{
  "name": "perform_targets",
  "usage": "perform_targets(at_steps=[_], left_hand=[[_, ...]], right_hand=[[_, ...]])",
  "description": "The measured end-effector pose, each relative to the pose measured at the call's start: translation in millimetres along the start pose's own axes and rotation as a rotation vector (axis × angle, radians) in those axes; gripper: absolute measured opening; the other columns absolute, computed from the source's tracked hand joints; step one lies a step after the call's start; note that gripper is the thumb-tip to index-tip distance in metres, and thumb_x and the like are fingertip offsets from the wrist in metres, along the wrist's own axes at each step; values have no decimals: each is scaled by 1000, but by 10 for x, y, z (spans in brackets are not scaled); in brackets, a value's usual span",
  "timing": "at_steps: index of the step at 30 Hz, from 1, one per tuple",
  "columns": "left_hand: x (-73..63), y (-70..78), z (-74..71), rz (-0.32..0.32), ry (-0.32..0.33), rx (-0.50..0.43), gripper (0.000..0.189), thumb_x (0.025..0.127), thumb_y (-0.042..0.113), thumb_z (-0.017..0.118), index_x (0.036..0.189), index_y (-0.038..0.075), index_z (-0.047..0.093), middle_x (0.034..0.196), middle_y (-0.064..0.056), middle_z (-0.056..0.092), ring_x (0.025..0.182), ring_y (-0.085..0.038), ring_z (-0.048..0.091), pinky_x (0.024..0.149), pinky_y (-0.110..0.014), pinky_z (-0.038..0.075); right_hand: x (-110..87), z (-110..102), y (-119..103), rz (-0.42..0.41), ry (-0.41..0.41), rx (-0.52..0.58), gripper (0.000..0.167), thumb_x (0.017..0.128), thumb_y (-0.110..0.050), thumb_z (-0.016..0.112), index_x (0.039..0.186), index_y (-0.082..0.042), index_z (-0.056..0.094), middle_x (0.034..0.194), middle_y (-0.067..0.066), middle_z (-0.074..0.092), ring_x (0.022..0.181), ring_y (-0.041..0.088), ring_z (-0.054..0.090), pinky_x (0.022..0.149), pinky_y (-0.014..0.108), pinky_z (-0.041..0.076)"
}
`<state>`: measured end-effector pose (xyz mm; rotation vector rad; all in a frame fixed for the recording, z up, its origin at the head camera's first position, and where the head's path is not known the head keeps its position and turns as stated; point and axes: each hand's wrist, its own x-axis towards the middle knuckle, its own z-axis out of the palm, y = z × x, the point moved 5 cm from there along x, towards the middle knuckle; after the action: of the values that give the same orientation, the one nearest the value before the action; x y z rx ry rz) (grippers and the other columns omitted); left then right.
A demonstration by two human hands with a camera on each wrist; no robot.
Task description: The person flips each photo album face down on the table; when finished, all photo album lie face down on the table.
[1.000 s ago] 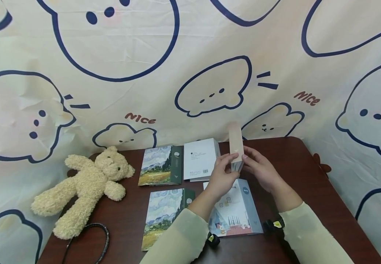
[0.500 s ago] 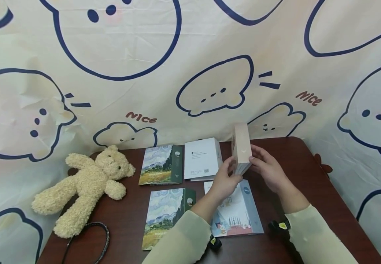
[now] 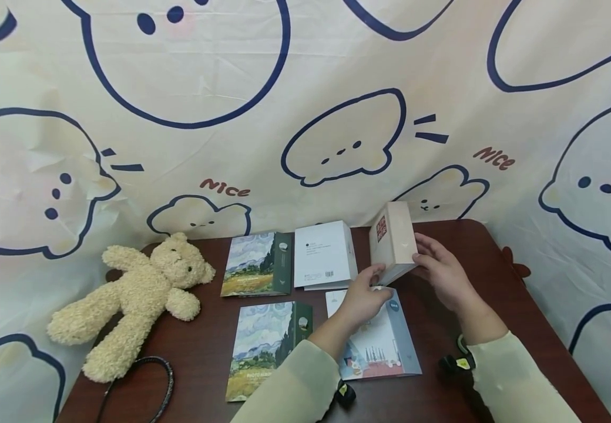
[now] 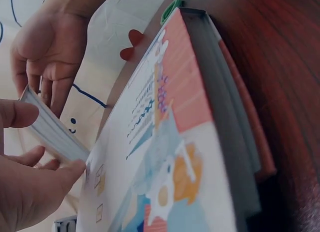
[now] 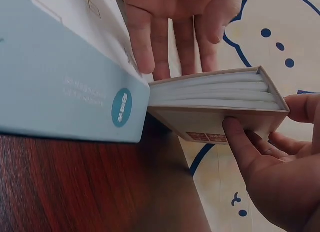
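A thick beige photo album (image 3: 393,244) with a red label on its cover is held upright toward the back right of the table, above the tabletop. My left hand (image 3: 359,299) grips it low on the label side, while my right hand (image 3: 445,271) holds its spine corner from the right. White page edges of the album (image 5: 215,89) show in the right wrist view, and again as a pale block, the album (image 4: 57,132), in the left wrist view. Below my hands lies a blue and white album (image 3: 382,346), partly covered by the left wrist.
Left of the hands lie two landscape-painted photo albums, one behind (image 3: 256,264) and one in front (image 3: 260,346). A white album (image 3: 322,255) lies at the back. A teddy bear (image 3: 149,294) and a dark cord (image 3: 170,388) are on the left; patterned cloth (image 3: 337,147) hangs behind.
The beige album has shifted right and turned, so its cover with the red label faces into view instead of just the spine. The right hand has moved right along with it.
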<state>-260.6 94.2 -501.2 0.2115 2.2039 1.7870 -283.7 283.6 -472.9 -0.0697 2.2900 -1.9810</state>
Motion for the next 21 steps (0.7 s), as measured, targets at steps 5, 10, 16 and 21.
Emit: perform_targets(at_steps=[5, 10, 16, 21], left_hand=[[1, -23, 14, -15, -33, -5, 59, 93, 16, 69, 149, 12, 54, 151, -12, 56, 144, -28, 47, 118, -47, 37], [8, -54, 32, -46, -53, 5, 56, 94, 18, 69, 148, 15, 56, 151, -5, 57, 145, -23, 46, 119, -47, 35], [22, -77, 59, -51, -53, 39, 56, 94, 19, 69, 148, 19, 56, 150, 0, 58, 146, -23, 44, 122, -51, 30], [24, -58, 76, -54, -53, 55, 56, 94, 19, 68, 149, 17, 56, 149, 0, 58, 146, -24, 44, 121, -49, 31]], right_hand=[[0, -79, 50, 26, 23, -17, 64, 111, -27, 49, 165, -6, 21, 164, 19, 34, 143, 38, 44, 102, 27, 51], [-8, -156, 115, 54, 56, -72, 74, 108, -38, 57, 166, -9, 20, 164, 18, 35, 142, 38, 45, 112, 47, 44], [3, -223, 193, 79, 83, -120, 80, 105, -41, 61, 166, -10, 21, 164, 20, 36, 139, 39, 48, 112, 54, 43], [30, -293, 270, 95, 105, -145, 78, 107, -37, 60, 166, -5, 19, 165, 23, 32, 141, 41, 46, 111, 53, 42]])
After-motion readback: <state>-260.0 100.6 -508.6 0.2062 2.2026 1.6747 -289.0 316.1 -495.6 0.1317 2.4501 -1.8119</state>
